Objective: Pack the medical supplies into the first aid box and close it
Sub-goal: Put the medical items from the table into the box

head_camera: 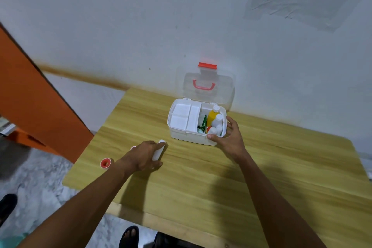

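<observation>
The white first aid box stands open at the back of the wooden table, its clear lid with red handle leaning up against the wall. A white divider tray fills its left half; a yellow bottle, white bottles and a green packet fill the right. My right hand grips the box's front right corner. My left hand closes around a white tube lying on the table. A red and white tape roll sits near the table's left edge.
A small red-and-white item peeks out just behind my left hand. An orange cabinet stands to the left of the table. The wall runs close behind the box. Sandalled feet show below the table's front edge.
</observation>
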